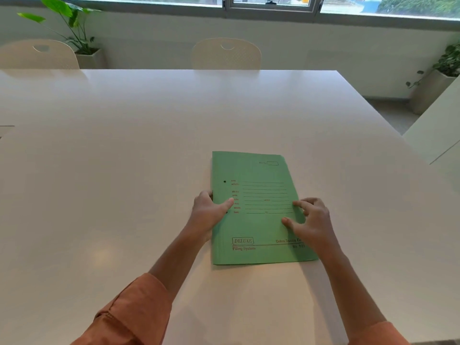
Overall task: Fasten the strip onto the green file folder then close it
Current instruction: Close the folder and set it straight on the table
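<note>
We see a green folder (258, 220) lying flat and closed on a big white tabletop (124, 158). It sits near the close edge, a bit right of the middle. Its front cover faces up. The cover has red lines for writing, a small box near the top, and the word DELUXE in a box near the bottom. A small dark hole shows near the left edge of the cover.

The left hand (207, 214) holds the folder's left edge. Its thumb (227, 203) lies on top of the cover, and the other fingers curl around the edge and go under where we cannot see them. So this hand pinches the folder's left side.

The right hand (312, 221) rests on the right side of the cover. Its fingers (300, 203) are spread a little and bent, and the tips touch the cover. It presses down but does not grab anything.

Both arms wear orange sleeves (139, 310), pushed up past the wrists.

We cannot see the strip; the folder is shut, so the inside is hidden.

Across the tabletop stand two pale chairs (226, 54). A leafy plant (67, 23) in a pot stands at the far left, and another plant (448, 61) stands at the far right. A long window (271, 3) runs along the back wall.
</note>
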